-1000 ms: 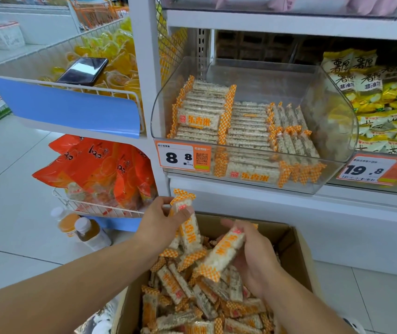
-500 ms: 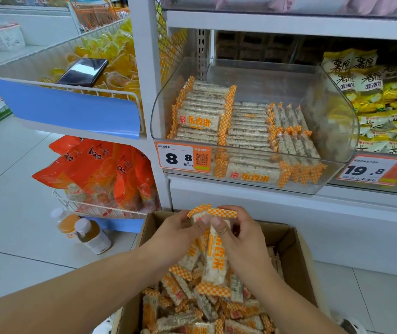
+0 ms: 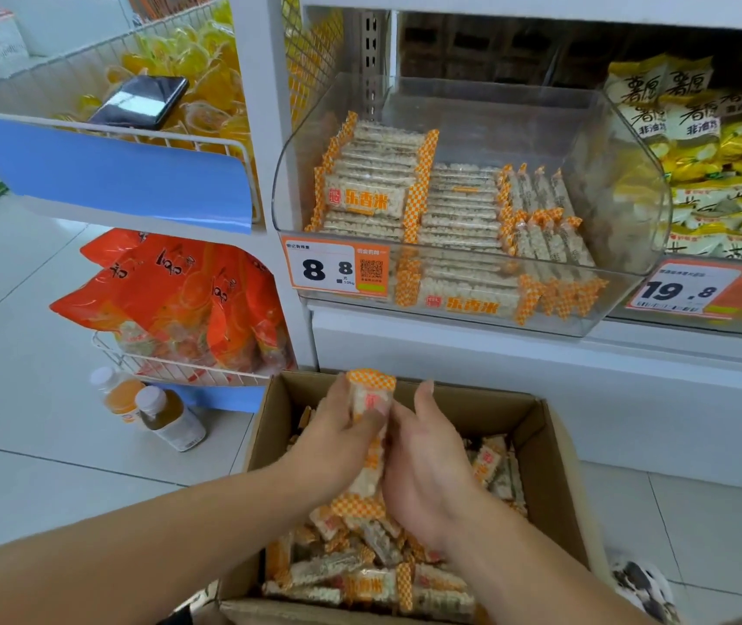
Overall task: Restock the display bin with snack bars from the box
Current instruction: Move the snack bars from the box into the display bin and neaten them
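Both hands meet over the far half of the cardboard box (image 3: 558,448), pressed together around a small upright bundle of snack bars (image 3: 370,437). The left hand (image 3: 337,439) curls its fingers round the bundle's left side, and the right hand (image 3: 428,462) cups the right side with its thumb raised beside the orange-checked wrapper ends at the top. The lower ends of the held bars show between the wrists, just above the loose bars (image 3: 373,575) that fill the box in a jumble, near its front edge and along its right wall.

Above the box, on the white shelf (image 3: 495,349), stands the clear display bin (image 3: 621,182). Rows of the same bars (image 3: 378,182) lie stacked against its left wall and front lip, while its back right corner holds none. A price tag (image 3: 337,268) reading 8.8 sits at the bin's front left corner. To the left, a wire basket (image 3: 171,367) carries orange bags, and two bottles (image 3: 153,412) stand on the floor beside it.
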